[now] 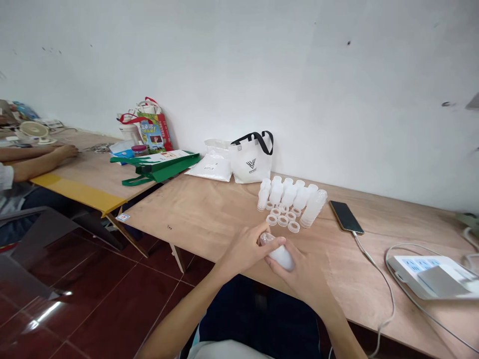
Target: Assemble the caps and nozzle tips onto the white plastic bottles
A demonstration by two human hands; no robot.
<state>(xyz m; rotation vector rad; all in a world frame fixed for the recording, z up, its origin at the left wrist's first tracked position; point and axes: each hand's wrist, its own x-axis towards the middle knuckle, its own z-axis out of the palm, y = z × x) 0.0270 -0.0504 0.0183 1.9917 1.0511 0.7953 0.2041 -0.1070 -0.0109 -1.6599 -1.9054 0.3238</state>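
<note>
At the near edge of the wooden table (pixel 194 209): a person's two bare hands meet around one frosted container (pixel 283 258), tilted, its clear end toward the left; whether it touches the wood I can't tell from here.
Left hand (pixel 245 245): fingers curled round the clear end, thumb laid across the container toward the other hand.
Right hand (pixel 300 268): wrapped about the whitish body, grasping it from the side.
Step in hand: to my eye, handling the clear end against the body; pressing, turning or merely steadying, I couldn't say.
Next move: I'd judge it calls for a firm right-hand hold, with the left fingers lined up squarely on the clear end and no hard squeezing.
Loose rings (pixel 294 227): lying flat just beyond the hands, near enough for a knuckle to nudge.
Row of containers (pixel 276 192): standing behind the rings, a translucent stack (pixel 313 209) leaning at its right end.
Phone (pixel 346 217): flat on the wood to the right, cable plugged in, apart from the work.
</note>
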